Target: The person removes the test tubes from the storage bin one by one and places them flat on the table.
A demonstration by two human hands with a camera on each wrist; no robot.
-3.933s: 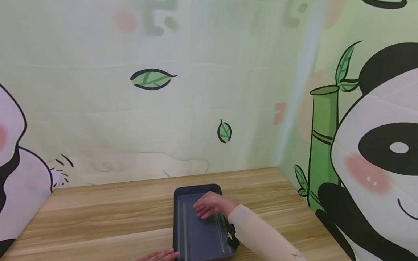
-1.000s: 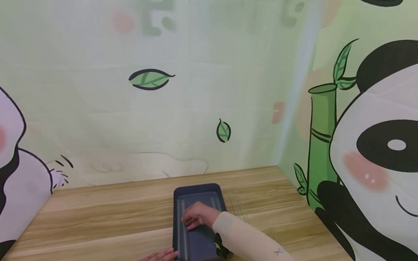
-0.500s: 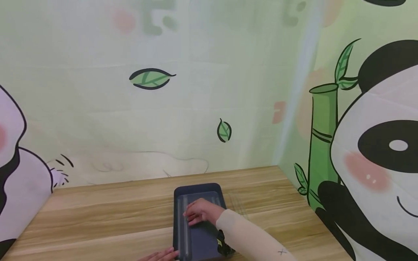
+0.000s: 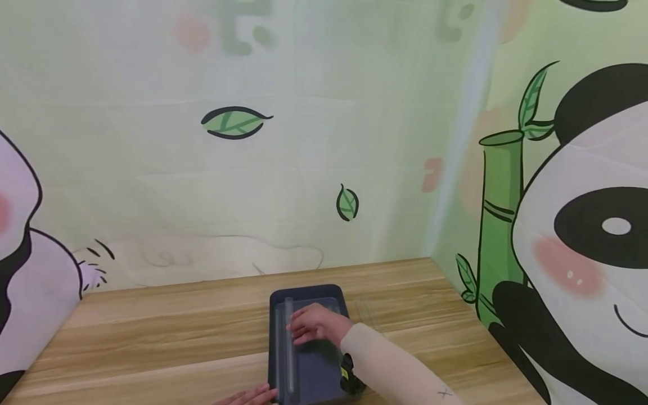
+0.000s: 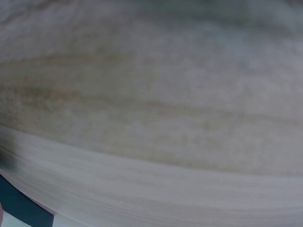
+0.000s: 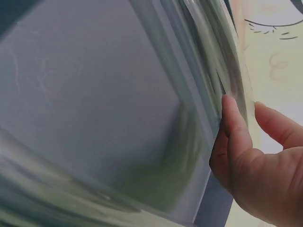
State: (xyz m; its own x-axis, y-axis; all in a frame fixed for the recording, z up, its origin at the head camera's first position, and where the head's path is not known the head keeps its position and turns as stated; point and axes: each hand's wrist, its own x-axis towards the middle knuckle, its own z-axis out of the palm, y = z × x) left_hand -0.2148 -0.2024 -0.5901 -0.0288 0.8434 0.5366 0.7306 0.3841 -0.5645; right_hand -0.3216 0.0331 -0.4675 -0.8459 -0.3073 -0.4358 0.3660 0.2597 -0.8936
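Observation:
A dark blue rectangular tray (image 4: 334, 388) lies on the table. Inside it, along the left side, runs a long clear plastic tube (image 4: 291, 371), its far end raised slightly. My right hand (image 4: 316, 323) pinches this tube between thumb and fingers. The right wrist view shows the right hand (image 6: 255, 161) gripping a clear edge, with other clear lengths beside it. My left hand (image 4: 248, 396) lays straight fingers against the tray's left rim, mostly out of frame. Only a sliver of the tray's dark edge (image 5: 23, 203) shows in the left wrist view.
Faint clear strips (image 4: 369, 316) lie on the wooden table (image 4: 167, 337) right of the tray. A cloth backdrop with printed pandas and leaves (image 4: 314, 140) stands behind and to the right. A black wrist camera (image 4: 349, 376) hangs by the right sleeve.
My right hand moved from the tray's middle to its left side, then slightly rightward, lifting the clear tube. Clear strips appeared on the table at right. The left hand has stayed put.

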